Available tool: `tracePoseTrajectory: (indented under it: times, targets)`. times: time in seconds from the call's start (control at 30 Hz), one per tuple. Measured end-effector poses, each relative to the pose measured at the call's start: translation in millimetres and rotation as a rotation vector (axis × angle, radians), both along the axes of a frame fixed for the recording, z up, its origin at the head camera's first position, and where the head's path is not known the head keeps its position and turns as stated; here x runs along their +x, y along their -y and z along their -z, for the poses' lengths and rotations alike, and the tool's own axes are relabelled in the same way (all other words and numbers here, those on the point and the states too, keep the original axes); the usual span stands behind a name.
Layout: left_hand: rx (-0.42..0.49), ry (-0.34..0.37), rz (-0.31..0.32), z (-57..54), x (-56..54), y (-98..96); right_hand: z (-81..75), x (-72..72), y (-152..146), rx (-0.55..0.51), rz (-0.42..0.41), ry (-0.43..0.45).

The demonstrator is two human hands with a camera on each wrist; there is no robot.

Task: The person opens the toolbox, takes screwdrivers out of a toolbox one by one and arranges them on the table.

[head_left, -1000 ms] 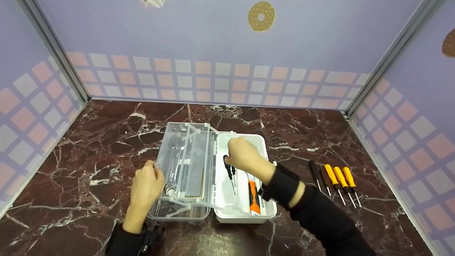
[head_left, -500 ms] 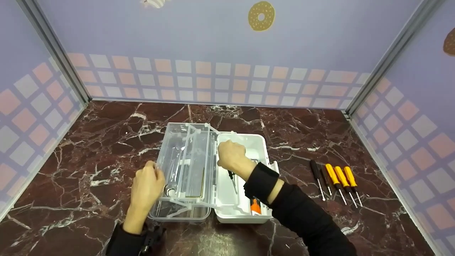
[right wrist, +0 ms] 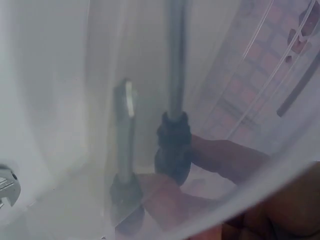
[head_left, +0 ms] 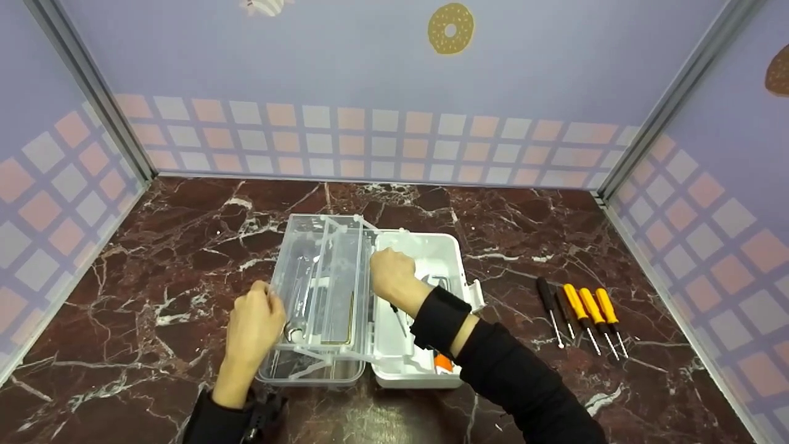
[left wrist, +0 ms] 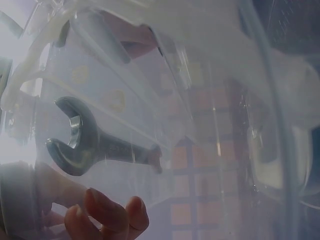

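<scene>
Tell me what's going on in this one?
Someone is busy at an open white box on a marbled table. The right hand is inside the box, its fingers pinching a dark-handled screwdriver; a second screwdriver is beside it. The left hand is at the edge of the clear lid; whether it grips the lid is unclear. A wrench shows through clear plastic. Five more screwdrivers, three yellow-handled and two dark, lie right of the box.

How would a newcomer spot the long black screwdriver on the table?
In the head view, find the white toolbox, then the screwdriver row to its right. At the row's left end lies the black screwdriver, longer than its dark neighbour, unlike the three yellow ones.
</scene>
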State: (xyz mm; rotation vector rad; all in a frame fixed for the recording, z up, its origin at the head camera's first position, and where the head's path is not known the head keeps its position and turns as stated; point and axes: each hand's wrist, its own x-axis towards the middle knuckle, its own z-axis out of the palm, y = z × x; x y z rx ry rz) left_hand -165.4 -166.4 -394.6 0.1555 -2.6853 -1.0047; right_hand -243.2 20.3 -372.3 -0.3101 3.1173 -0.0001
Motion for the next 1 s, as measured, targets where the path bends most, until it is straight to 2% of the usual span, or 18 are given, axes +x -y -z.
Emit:
tracePoseTrajectory:
  times: [0.13,0.33,0.43,0.63,0.73,1.0]
  targets:
    - [0.0,-0.012,-0.002,0.4,-0.5,-0.4,0.7,-0.6,-5,-0.081,-0.048,-0.017]
    - [0.013,0.009,0.009,-0.4,0.7,-0.1,-5.8,-0.8,-15,-0.225,-0.147,0.03]
    - [0.012,0.01,0.005,-0.5,0.8,-0.6,-13.0,0.4,-20,-0.285,-0.16,0.053]
    - [0.005,-0.005,0.0,-0.7,1.1,-0.8,-33.3,3.3,-36,-0.366,-0.165,0.033]
    - [0.001,-0.013,-0.001,-0.3,0.5,-0.9,-44.0,4.6,-47,-0.4,-0.144,0.038]
    - [0.009,0.014,0.004,-1.1,0.8,-0.4,-63.6,4.1,-88,-0.457,-0.006,0.13]
